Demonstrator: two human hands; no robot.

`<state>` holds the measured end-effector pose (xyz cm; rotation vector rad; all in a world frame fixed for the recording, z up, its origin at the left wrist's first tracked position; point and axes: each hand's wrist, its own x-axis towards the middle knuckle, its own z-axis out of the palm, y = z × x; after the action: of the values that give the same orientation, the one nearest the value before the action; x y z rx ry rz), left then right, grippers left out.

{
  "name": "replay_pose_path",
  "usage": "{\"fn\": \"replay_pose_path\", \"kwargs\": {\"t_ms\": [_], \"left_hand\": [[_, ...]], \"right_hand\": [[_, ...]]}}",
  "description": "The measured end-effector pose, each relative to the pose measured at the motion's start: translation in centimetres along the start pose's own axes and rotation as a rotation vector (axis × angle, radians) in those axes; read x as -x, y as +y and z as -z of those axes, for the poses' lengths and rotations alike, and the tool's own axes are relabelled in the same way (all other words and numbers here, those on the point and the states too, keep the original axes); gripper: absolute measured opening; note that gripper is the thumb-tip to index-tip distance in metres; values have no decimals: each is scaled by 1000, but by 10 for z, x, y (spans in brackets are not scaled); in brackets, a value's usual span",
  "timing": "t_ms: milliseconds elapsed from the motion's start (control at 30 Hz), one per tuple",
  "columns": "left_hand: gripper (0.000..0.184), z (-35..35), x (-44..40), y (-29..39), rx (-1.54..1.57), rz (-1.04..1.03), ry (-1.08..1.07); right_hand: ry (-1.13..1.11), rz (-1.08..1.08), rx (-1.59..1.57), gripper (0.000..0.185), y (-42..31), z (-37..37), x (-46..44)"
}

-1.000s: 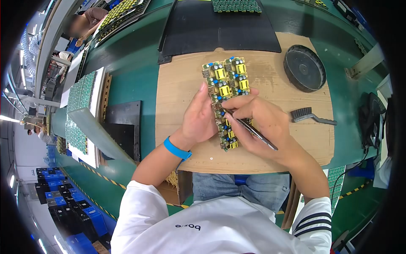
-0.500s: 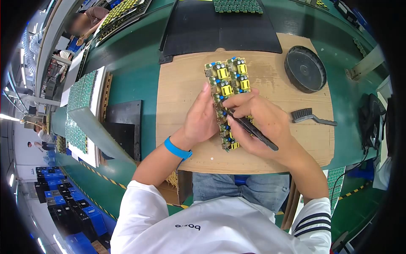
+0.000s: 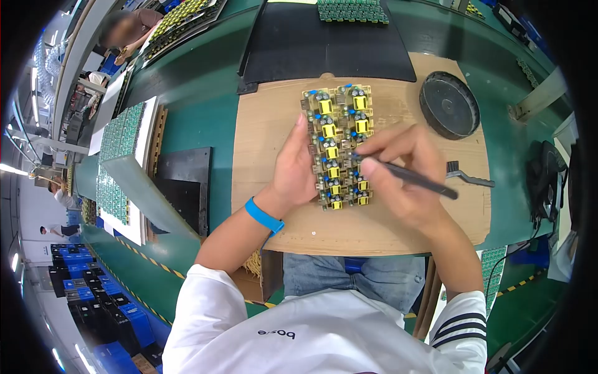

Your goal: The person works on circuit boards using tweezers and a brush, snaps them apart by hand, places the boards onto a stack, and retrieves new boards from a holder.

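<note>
A circuit board panel (image 3: pixel 331 151) with rows of yellow and blue parts stands out above the cardboard sheet (image 3: pixel 268 124). My left hand (image 3: pixel 296 165), with a blue band at the wrist, holds the panel by its left edge. Black tweezers (image 3: pixel 423 179) are pinched in my right hand (image 3: pixel 405 171), slightly blurred. Their tip end, partly hidden by the fingers, is over the right column of the panel.
A round black dish (image 3: pixel 450 105) and a black brush (image 3: pixel 470 176) lie on the right. Behind the cardboard is a black mat (image 3: pixel 327 43) with green boards (image 3: pixel 353 10). Board stacks (image 3: pixel 118 162) stand left; a co-worker (image 3: pixel 131 31) is at upper left.
My right hand and the tweezers have moved right, uncovering the lower panel. The panel is now straighter, its lower end further right. Part of the brush is now hidden behind my right hand.
</note>
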<state>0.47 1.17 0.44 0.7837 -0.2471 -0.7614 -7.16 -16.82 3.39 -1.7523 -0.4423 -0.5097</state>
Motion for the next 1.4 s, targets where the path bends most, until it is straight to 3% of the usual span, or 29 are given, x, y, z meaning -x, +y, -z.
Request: {"fn": "replay_pose_path", "kwargs": {"t_ms": [133,333,433,533,667,767,900,1000,1400], "left_hand": [[74,7,-7,3,271,9,-236],[63,24,-8,5,185,90,-166],[57,29,-10,6,163,83,-188],[47,25,-11,7,19,-117,-81],[36,21,-12,6,71,-181,-34],[36,26,-12,4,66,-204,-44],[34,27,-16,3,78,-215,-57],[34,32,-17,3,77,-225,-60],[33,26,-12,6,71,-241,-114]], "right_hand": [[153,-105,-256,16,8,15,-9],[216,-62,-265,24,37,23,-19],[370,-186,-305,23,41,15,-22],[243,-316,-272,25,47,16,-18],[6,-390,-114,26,63,20,-8],[-32,-173,71,26,73,11,-5],[62,-179,-13,25,65,-7,-11],[-114,-513,-102,30,32,-4,-19],[-214,-637,183,26,1,6,-27]]}}
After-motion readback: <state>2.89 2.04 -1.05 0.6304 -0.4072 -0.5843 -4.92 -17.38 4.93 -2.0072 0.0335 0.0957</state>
